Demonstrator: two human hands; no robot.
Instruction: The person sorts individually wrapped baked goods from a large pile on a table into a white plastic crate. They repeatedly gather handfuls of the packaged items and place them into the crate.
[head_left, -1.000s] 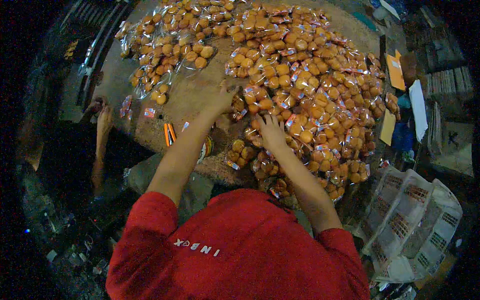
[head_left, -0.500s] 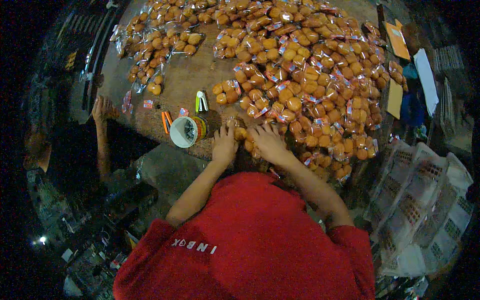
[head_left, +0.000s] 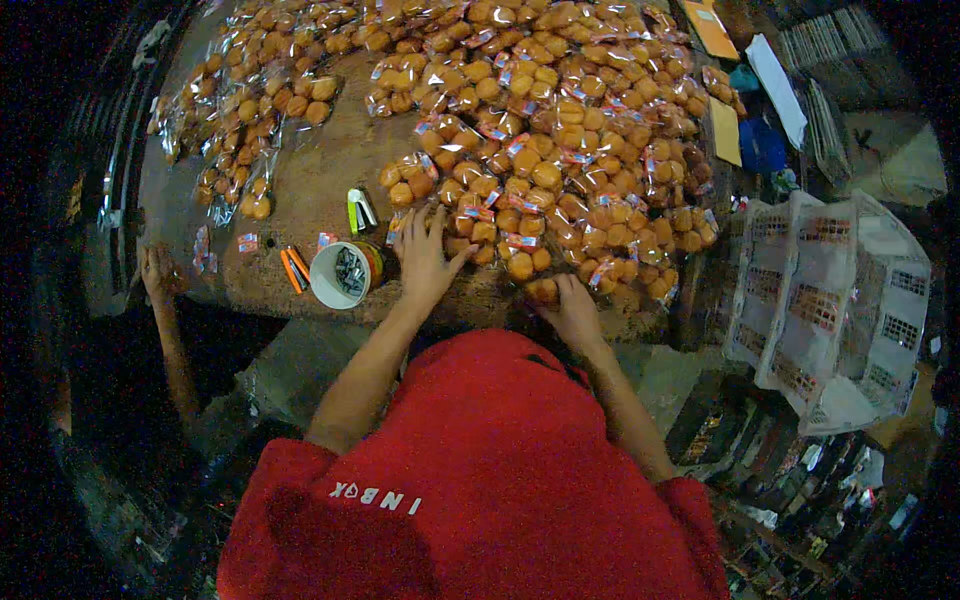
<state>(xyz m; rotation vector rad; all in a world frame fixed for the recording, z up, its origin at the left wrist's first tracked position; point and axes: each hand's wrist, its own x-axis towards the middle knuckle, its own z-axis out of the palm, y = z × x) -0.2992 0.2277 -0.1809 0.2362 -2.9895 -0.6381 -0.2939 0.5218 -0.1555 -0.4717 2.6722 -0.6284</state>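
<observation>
L hand [head_left: 428,255] flat, fingers spread, on bench [head_left: 330,170] at bun packs [head_left: 560,150] heap's 7 o'clock edge. R hand [head_left: 572,312] rests open at 6 o'clock rim, touching packs. White cup [head_left: 338,275] just beside L; bare wood at 10 o'clock.

Brown worktable [head_left: 330,150], surface worn, bare patch at centre-left. Right half covered by a dense heap of clear packets of small orange-brown buns [head_left: 560,130], packets overlapping, reaching the near edge. Second, thinner spread of the same packets [head_left: 250,130] along the left and far side. On the bare area near the front edge: white round cup [head_left: 340,275] holding small dark items; orange-handled tool [head_left: 294,268] just left of it; green-and-white stapler-like tool [head_left: 360,210] behind it; a few loose small labels [head_left: 247,242] further left.
</observation>
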